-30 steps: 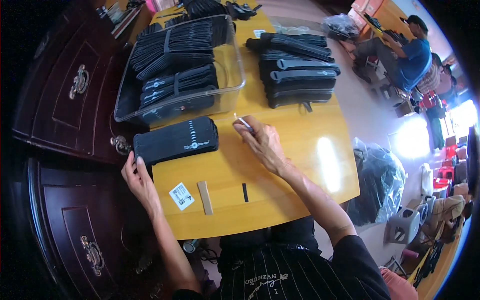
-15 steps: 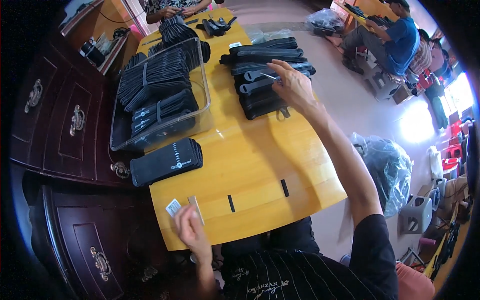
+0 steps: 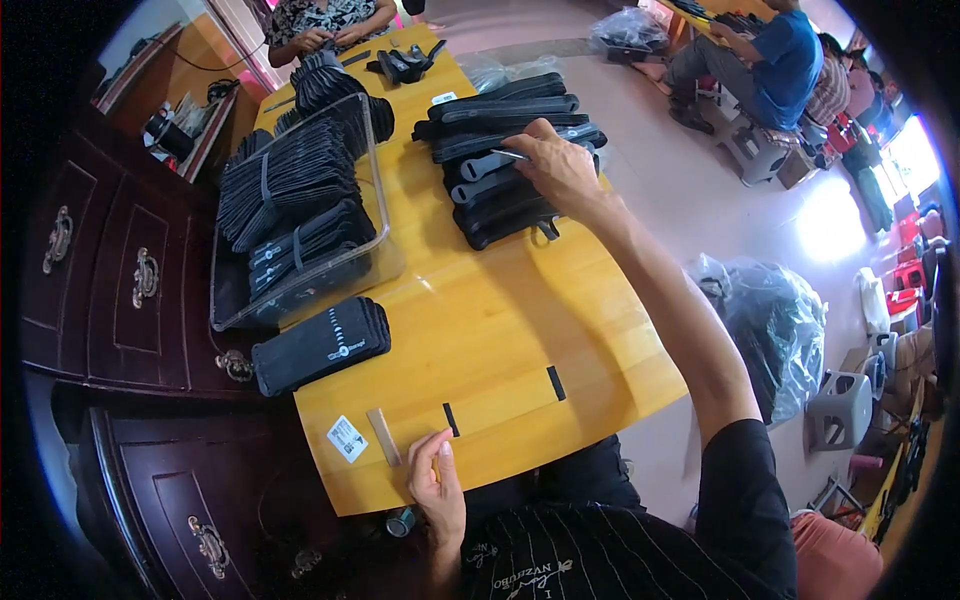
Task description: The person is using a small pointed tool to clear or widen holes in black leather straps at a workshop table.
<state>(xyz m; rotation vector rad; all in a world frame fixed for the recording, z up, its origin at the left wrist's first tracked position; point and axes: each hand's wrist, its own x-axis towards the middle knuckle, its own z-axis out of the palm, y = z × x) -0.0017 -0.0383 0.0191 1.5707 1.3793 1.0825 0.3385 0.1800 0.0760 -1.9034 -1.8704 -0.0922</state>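
My right hand (image 3: 558, 172) is closed on a thin silver metal tool (image 3: 514, 154), whose kind I cannot make out. It hovers over or touches a pile of black strap-like pouches (image 3: 500, 190) with looped ends; the palm hides part of them. Near the table's front edge, my left hand (image 3: 437, 490) has its fingers curled in toward the thumb, with nothing visible in it. Just beyond its fingertips lies a short black strip (image 3: 450, 419). A second black strip (image 3: 556, 384) lies to the right. Left of that hand are a light brown flat strip (image 3: 383, 437) and a white label (image 3: 347, 439).
A clear plastic bin (image 3: 385, 225) holds banded bundles of black pouches. Nearer lies a black pouch stack (image 3: 322, 347) with white print. Dark wooden drawers (image 3: 115, 275) stand left. At the far end, a person's hands (image 3: 325, 38) work. Plastic-wrapped goods (image 3: 765, 330) sit on the floor right.
My left hand has moved right, from beside the white label and brown strip to near the black strip. My right hand stays over the strap pile with the silver tool. The view has shifted slightly.
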